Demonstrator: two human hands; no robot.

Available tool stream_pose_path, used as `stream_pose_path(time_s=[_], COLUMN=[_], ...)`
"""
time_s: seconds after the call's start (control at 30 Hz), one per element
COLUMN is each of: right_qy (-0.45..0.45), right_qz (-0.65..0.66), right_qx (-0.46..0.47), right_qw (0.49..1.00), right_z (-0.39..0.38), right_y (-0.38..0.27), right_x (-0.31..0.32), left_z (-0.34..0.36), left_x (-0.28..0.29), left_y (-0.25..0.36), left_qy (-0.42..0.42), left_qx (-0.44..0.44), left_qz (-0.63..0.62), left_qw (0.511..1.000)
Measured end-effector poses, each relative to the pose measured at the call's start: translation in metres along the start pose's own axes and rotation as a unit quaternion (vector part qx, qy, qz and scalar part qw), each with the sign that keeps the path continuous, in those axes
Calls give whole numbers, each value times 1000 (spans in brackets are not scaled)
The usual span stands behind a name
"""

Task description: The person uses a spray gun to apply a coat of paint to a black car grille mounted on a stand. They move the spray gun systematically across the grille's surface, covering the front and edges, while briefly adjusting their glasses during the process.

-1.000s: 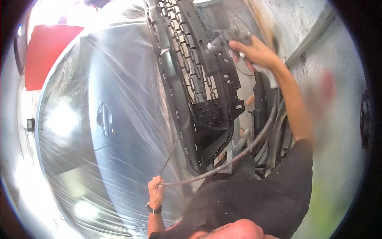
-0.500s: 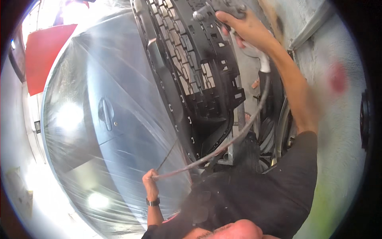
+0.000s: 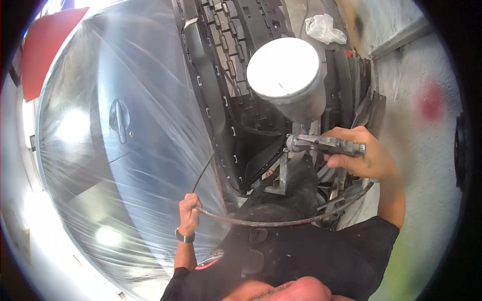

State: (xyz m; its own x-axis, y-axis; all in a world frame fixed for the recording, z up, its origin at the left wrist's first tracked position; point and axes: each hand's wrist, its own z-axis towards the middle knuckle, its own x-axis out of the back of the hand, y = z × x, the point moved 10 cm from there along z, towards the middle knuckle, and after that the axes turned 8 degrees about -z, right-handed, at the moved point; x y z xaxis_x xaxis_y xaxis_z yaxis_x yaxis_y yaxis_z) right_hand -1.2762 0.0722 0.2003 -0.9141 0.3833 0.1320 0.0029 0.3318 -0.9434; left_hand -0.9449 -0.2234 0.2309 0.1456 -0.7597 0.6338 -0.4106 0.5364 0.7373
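Car: a blue-grey car side (image 3: 133,175) fills the left, wrapped in a creased clear plastic sheet (image 3: 155,95).
Wall: a rough pale wall (image 3: 427,160) closes off the right, marked by a blurred red patch (image 3: 431,100).
Black panel: a long plastic panel (image 3: 203,65) with grille openings stands beside the car; the upper picture edge cuts off its far end.
Red panel: a flat red panel (image 3: 50,50) shows at upper left, beyond the car.
Hose: a thin hose (image 3: 271,223) crosses in front of the dark shirt (image 3: 311,251) between both hands.
Cup: a white-topped cup (image 3: 283,67) sits above the gun — it blocks the view of part of the black panel.
Spray gun: the metal gun (image 3: 326,144) is right of the black panel's lower end, front end pointing left; whether they touch, I cannot tell.
Right hand: this hand (image 3: 369,155) is wrapped around the gun, hiding most of its handle.
Left hand: this one (image 3: 189,213) is clamped on the hose — a dark watch (image 3: 185,236) sits at its wrist.
Crumpled plastic: a whitish piece (image 3: 325,28) lies beyond the cup.
Lettering: any on the gun is too small to read.
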Motion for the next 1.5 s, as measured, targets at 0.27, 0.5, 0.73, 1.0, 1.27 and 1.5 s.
stream_pose_path(time_s=[0.27, 0.5, 0.73, 1.0, 1.27, 1.5], right_qy=[-4, -11, 222, 303, 234, 303], right_qz=[-51, -119, -239, -140, -255, -303], right_qx=[-57, -102, 28, 83, 51, 58], right_qw=[997, 988, 945, 939, 937, 902], right_z=[32, 80, 168, 199, 176, 161], right_y=[-81, -124, -171, -172, -178, -194], right_x=[-1, -7, 106, 154, 116, 111], left_z=[-14, -35, -35, -36, -16, -20], left_x=[8, 14, 24, 35, 30, 32], left_y=[1, -19, -30, -51, -21, -28], left_qy=[47, 90, 118, 163, 124, 145], left_qx=[-19, -4, 4, 61, -16, -9], left_qz=[-32, -80, -106, -163, -129, -130], left_qw=[998, 993, 987, 971, 984, 981])
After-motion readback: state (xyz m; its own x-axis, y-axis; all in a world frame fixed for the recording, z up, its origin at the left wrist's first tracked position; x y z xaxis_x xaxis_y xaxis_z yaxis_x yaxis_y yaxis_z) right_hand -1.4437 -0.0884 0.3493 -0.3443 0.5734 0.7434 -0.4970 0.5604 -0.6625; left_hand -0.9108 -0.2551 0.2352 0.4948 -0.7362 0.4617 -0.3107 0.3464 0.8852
